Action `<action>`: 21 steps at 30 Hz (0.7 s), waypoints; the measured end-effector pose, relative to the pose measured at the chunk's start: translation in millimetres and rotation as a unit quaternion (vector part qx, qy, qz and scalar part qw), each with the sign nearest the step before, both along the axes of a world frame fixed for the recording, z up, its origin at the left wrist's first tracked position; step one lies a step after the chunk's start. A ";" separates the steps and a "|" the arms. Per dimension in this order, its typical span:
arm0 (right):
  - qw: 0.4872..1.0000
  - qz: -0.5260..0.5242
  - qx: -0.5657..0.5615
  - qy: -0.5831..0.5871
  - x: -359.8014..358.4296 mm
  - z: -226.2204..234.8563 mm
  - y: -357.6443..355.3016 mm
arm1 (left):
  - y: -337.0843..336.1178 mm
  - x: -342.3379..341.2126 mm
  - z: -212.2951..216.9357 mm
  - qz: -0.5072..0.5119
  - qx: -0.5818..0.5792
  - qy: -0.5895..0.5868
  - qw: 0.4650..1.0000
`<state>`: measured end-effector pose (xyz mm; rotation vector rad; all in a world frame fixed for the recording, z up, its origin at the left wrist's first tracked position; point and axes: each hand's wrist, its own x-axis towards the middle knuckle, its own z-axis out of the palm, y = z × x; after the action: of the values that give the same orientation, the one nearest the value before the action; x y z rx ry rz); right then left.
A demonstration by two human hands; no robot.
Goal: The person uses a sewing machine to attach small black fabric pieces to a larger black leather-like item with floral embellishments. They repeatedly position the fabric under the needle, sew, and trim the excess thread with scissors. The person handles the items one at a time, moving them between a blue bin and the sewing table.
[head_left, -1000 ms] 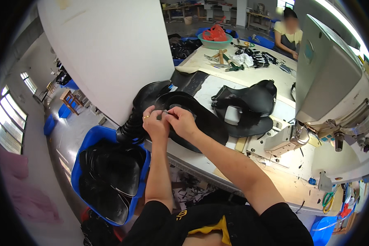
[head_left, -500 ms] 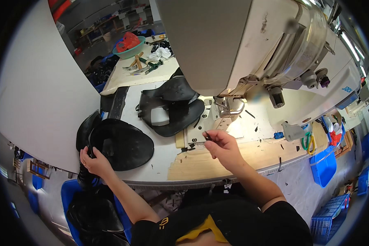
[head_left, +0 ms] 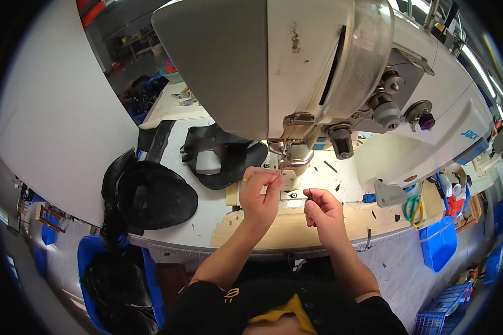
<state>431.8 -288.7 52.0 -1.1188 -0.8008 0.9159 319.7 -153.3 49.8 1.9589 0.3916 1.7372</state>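
Observation:
My left hand [head_left: 260, 196] is closed in a pinch just before the needle area of the sewing machine [head_left: 288, 159]; whatever lies between its fingertips is too small to make out. To its right, my right hand [head_left: 325, 215] pinches a small dark piece [head_left: 309, 194] between thumb and forefinger, low over the machine's bed. Behind and left of my left hand lies a black moulded piece [head_left: 229, 170] with a light patch. A second rounded black piece [head_left: 157, 195] rests at the table's left, with neither hand on it.
A blue bin [head_left: 155, 290] of black pieces stands below the table's left edge. Black scraps [head_left: 330, 166] are scattered on the bed. Scissors with green and yellow handles [head_left: 413, 209] and a blue container [head_left: 439, 245] are at the right. A white panel [head_left: 56, 111] rises at left.
My left hand has left the rounded black piece and moved right to the needle area. My right hand has shifted slightly right, still pinching the dark piece. The view has moved closer to the machine.

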 end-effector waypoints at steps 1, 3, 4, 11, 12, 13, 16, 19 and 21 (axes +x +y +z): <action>0.999 0.027 -0.019 0.022 1.3 4.4 5.9 | -4.1 -3.6 -3.6 -0.038 -0.068 -0.019 0.997; 0.993 0.082 -0.038 0.070 2.8 10.0 18.5 | -11.2 -11.7 -11.0 -0.115 -0.202 -0.056 0.971; 0.989 0.111 -0.037 0.095 3.1 11.0 25.2 | -15.1 -19.3 -8.8 -0.139 -0.213 -0.051 0.966; 0.957 0.226 0.058 0.170 0.3 20.7 53.8 | -43.9 -55.7 -15.9 -0.179 -0.152 0.028 0.972; 0.954 0.238 0.071 0.166 3.5 19.5 53.2 | -48.0 -59.9 -15.8 -0.196 -0.149 0.058 0.967; 0.956 0.239 0.064 0.157 5.4 20.0 50.1 | -48.7 -64.4 -19.3 -0.245 -0.103 0.144 0.953; 0.963 0.253 0.052 0.081 14.3 23.7 20.6 | -39.5 -80.2 -25.4 -0.362 -0.032 0.404 0.839; 0.961 0.192 -0.061 -0.190 22.3 27.4 -2.8 | -7.5 -112.1 -2.1 -0.309 -0.156 0.597 0.724; 0.968 0.100 -0.123 -0.196 32.5 9.9 -14.9 | 38.0 -119.0 21.4 -0.092 -0.238 0.514 0.819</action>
<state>464.3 -303.6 62.0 -1.4844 -1.1636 0.9943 200.7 -115.3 71.2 2.2462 0.8479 0.2475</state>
